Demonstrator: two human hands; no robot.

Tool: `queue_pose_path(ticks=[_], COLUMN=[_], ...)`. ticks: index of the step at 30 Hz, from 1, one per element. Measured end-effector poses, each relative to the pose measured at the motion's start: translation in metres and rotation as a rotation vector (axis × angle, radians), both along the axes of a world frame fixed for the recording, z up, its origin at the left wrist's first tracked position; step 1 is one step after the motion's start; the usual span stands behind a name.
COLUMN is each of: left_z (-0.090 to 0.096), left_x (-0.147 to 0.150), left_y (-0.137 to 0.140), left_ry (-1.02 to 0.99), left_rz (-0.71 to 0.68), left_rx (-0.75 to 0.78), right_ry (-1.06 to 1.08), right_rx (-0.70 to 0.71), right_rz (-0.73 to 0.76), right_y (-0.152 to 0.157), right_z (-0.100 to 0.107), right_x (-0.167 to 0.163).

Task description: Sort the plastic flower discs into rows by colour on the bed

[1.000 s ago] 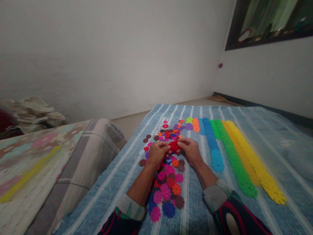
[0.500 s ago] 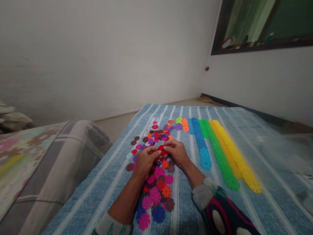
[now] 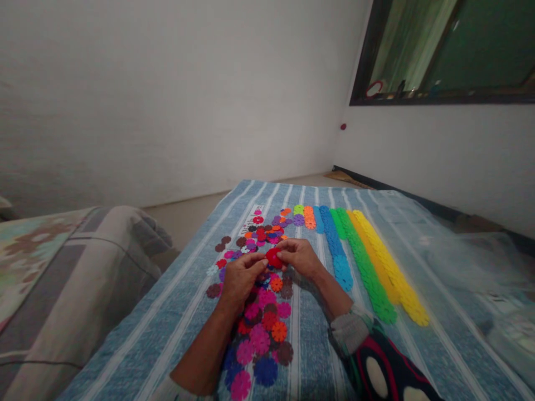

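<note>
Both hands meet over a loose pile of flower-shaped plastic discs. A red flower disc (image 3: 273, 257) is raised above the pile between them; whether it is one piece or several together I cannot tell. My right hand (image 3: 304, 259) pinches its right side between thumb and fingers. At its left edge, my left hand (image 3: 242, 275) is closed, thumb and fingertips on the rim. Beneath and around the hands lie pink discs (image 3: 259, 338), orange discs (image 3: 279, 331), brown discs (image 3: 285, 353) and dark blue discs (image 3: 266, 371).
To the right lie overlapped rows of yellow discs (image 3: 390, 267), green discs (image 3: 368, 267) and blue discs (image 3: 332, 234). Clear plastic bags (image 3: 463, 262) rest at the far right of the striped blue cloth (image 3: 167, 328). A draped grey cover (image 3: 121, 245) stands left, beyond a gap.
The view has shifted slightly, so the scene sits a little further left. The left fingers have drawn back toward the red disc's edge, and more of its face shows.
</note>
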State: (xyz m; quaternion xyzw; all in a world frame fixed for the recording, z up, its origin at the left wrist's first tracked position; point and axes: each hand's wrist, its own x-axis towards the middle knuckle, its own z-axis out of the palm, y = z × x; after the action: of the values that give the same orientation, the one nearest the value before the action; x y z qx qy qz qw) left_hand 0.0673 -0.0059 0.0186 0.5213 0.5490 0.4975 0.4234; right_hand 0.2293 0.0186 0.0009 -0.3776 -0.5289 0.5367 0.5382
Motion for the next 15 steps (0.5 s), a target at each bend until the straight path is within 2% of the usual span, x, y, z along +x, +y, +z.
queue_pose_path(ticks=[3,5,7,9,10,15], left_z=[-0.001,-0.001,-0.002,-0.002,-0.001,-0.002], left_x=[-0.004,-0.008,-0.011,-0.013,-0.014,-0.020], left_y=[0.003,0.005,0.006,0.007,0.007,0.010], left_ry=[0.009,0.035,0.063,0.089,0.105,0.192], left_rz=[0.024,0.060,0.087,0.102,0.108,0.143], left_rx=[-0.009,0.017,0.040,0.053,0.061,0.124], right_ry=[-0.087,-0.236,-0.521,-0.942,-1.022,-1.255], right_rx=[0.028,0.048,0.077,0.100,0.091,0.064], right_rz=[-0.079,-0.169,-0.291,-0.444,-0.482,-0.508], right_y=[0.006,0.017,0.031,0.048,0.056,0.083], right_z=[0.001,0.003,0.007,0.013,0.016,0.027], right_x=[0.007,0.018,0.035,0.056,0.067,0.102])
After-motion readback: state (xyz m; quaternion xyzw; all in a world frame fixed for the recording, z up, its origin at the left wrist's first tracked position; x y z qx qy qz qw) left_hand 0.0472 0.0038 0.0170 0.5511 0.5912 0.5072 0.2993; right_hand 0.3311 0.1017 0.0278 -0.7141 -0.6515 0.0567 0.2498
